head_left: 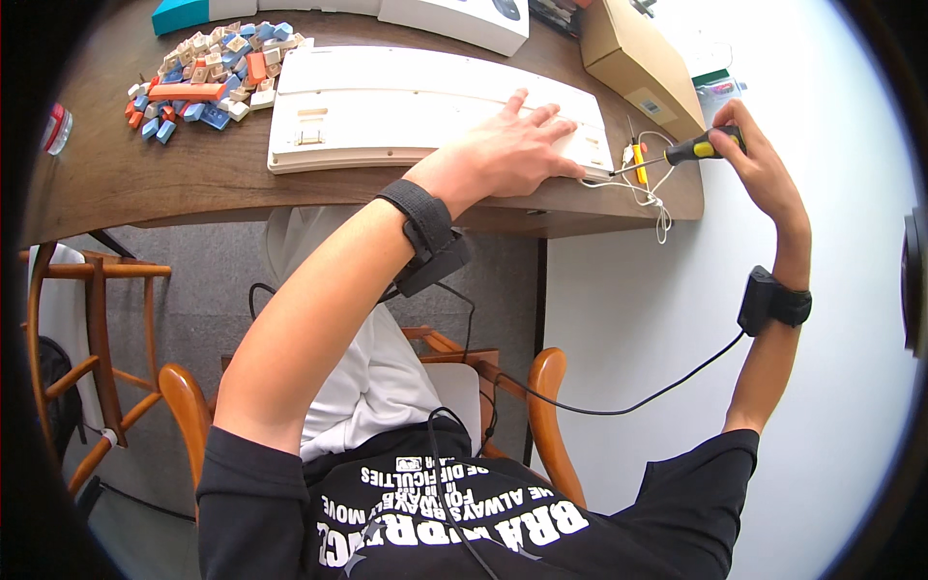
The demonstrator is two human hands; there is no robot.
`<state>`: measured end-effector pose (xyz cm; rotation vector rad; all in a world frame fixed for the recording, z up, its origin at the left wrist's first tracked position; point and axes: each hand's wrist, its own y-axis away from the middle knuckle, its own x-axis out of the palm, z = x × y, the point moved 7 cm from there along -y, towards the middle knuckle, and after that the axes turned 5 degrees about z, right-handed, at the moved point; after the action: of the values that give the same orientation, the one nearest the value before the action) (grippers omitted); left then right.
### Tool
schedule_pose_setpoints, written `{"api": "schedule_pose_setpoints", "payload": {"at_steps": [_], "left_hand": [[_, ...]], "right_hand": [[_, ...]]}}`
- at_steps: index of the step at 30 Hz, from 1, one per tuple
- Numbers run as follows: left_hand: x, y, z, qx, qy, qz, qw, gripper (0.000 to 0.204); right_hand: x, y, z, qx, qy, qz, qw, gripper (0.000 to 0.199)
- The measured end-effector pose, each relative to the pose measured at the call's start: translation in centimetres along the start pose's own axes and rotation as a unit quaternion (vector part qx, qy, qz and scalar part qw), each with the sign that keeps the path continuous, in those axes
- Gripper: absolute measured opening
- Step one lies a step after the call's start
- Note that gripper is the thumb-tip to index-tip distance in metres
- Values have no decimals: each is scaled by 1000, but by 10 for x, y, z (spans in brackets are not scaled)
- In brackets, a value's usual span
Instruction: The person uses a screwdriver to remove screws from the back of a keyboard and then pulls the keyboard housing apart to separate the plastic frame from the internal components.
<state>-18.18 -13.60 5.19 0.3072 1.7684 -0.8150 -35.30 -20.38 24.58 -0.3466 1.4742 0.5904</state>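
A cream keyboard case lies upside down on the wooden table. My left hand rests flat on its right end, fingers spread, pressing it down. My right hand grips a screwdriver with a black and yellow handle. Its metal shaft points left, and the tip meets the case's right edge close to my left fingertips. Both wrists wear black bands with cables running down to my body.
A pile of loose keycaps in cream, blue and orange lies at the table's far left. A cardboard box and a white box stand at the back. A white cable hangs off the table edge. Wooden chairs stand below.
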Motion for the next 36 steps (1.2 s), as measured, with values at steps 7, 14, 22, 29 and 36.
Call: {"api": "schedule_pose_setpoints", "payload": {"at_steps": [7,14,22,29,36], "left_hand": [[1,0,1,2,4,-7,1000,42],[3,2,2,0,5,-2,1000,41],[2,1,1,2,-10,5,1000,41],[1,3,1,-2,-7,-9,1000,39],[2,3,3,-1,-5,-15,1000,38]], "right_hand": [[-4,5,-3,175,64,-25,982,51],[2,7,11,-26,17,6,999,33],[-4,9,-12,223,81,-2,971,42],[0,16,-3,-1,-60,-20,998,27],[2,19,-9,248,46,-18,968,38]]}}
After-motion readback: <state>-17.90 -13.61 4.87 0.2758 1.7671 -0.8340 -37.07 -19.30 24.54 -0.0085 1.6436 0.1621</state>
